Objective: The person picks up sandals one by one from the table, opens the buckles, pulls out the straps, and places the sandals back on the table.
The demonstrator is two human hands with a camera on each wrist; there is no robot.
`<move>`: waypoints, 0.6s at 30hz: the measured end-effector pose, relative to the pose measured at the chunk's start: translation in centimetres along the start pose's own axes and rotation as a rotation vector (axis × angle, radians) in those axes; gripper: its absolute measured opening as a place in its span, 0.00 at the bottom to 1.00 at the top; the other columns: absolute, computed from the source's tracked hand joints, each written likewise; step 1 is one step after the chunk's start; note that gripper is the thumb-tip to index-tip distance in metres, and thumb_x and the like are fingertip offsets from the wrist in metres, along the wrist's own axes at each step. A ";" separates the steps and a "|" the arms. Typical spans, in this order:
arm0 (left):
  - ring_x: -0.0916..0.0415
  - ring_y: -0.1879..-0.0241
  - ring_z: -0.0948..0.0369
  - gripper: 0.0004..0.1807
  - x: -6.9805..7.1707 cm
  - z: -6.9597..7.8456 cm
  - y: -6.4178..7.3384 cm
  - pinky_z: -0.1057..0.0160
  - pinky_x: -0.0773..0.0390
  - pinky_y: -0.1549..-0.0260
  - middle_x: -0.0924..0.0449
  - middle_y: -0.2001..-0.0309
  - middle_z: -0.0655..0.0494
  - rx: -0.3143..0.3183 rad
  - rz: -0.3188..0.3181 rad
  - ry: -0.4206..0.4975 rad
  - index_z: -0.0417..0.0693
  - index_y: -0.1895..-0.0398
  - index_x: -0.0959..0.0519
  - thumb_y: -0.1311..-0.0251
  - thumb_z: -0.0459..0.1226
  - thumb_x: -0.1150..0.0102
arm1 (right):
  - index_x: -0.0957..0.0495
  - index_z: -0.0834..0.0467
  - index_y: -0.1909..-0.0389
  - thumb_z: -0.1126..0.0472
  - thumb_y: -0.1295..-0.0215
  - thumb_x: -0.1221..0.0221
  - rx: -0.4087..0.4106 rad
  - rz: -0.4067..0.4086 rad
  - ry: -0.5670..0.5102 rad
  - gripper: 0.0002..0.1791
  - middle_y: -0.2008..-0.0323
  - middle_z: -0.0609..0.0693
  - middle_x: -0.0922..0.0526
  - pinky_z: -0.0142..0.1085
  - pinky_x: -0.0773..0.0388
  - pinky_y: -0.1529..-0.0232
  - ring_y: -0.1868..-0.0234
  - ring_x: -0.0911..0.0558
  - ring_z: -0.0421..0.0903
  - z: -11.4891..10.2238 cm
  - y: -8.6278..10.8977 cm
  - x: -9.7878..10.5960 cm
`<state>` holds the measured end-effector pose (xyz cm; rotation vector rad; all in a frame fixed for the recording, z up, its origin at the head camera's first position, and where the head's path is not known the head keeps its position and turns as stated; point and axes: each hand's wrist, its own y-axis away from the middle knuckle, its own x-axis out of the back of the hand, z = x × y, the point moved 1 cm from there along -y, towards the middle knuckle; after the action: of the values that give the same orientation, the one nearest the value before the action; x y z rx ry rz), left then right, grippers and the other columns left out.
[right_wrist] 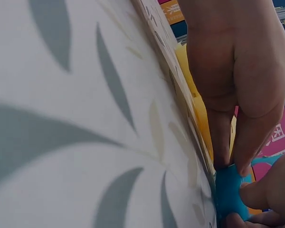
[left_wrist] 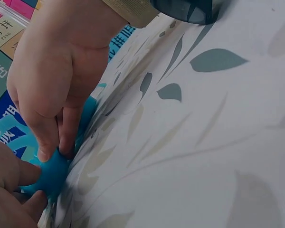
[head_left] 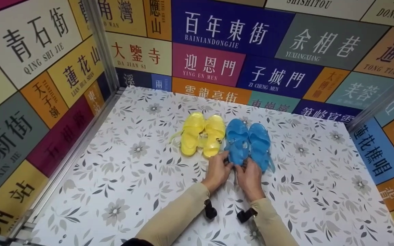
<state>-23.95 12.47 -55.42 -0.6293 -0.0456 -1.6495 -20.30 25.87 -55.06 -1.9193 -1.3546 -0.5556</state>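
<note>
The left blue sandal (head_left: 237, 141) lies just right of the yellow sandals (head_left: 212, 130), its long axis running away from my fingers (right_wrist: 220, 142); my left hand (head_left: 217, 171), nearer the yellow pair, and my right hand (head_left: 250, 178), farther from it, both pinch the near end

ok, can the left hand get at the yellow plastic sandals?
Probably yes: the yellow plastic sandals lie just past the left hand with nothing visible between, though it pinches a blue plastic sandal and would likely need to let go first.

The head view is bright, both wrist views noticeably dimmer.
</note>
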 end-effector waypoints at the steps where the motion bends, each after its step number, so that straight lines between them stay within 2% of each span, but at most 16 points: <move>1: 0.14 0.57 0.55 0.09 0.1 0.0 0.1 0.65 0.16 0.58 0.12 0.62 0.48 0.008 0.001 0.003 0.39 0.59 0.15 0.42 0.23 0.32 | 0.20 0.73 0.54 0.68 0.33 0.34 -0.007 -0.004 -0.009 0.13 0.60 0.68 0.14 0.57 0.17 0.51 0.55 0.14 0.65 0.0 0.1 -0.1; 5: 0.14 0.54 0.54 0.13 0.4 -0.2 0.5 0.64 0.15 0.56 0.11 0.58 0.46 0.021 0.005 0.013 0.38 0.55 0.14 0.42 0.23 0.32 | 0.21 0.73 0.52 0.68 0.33 0.33 -0.037 -0.025 -0.040 0.15 0.58 0.68 0.13 0.55 0.15 0.50 0.54 0.13 0.64 0.0 0.4 -0.3; 13: 0.12 0.53 0.54 0.16 1.2 0.0 1.4 0.65 0.14 0.53 0.10 0.55 0.45 -0.016 0.024 0.030 0.38 0.53 0.13 0.45 0.22 0.31 | 0.21 0.73 0.50 0.69 0.34 0.32 -0.030 -0.042 -0.081 0.16 0.58 0.66 0.13 0.53 0.14 0.52 0.56 0.12 0.61 -0.5 1.3 0.1; 18: 0.12 0.54 0.56 0.18 1.3 0.3 2.4 0.67 0.15 0.55 0.09 0.55 0.46 0.020 -0.022 0.039 0.40 0.50 0.12 0.45 0.23 0.30 | 0.20 0.72 0.51 0.69 0.35 0.31 -0.027 -0.056 -0.061 0.15 0.59 0.64 0.12 0.51 0.13 0.54 0.58 0.11 0.57 -0.4 2.3 0.9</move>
<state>-21.70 10.94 -55.33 -0.5828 -0.0404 -1.6802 -17.83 25.66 -54.88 -1.9392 -1.4501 -0.5496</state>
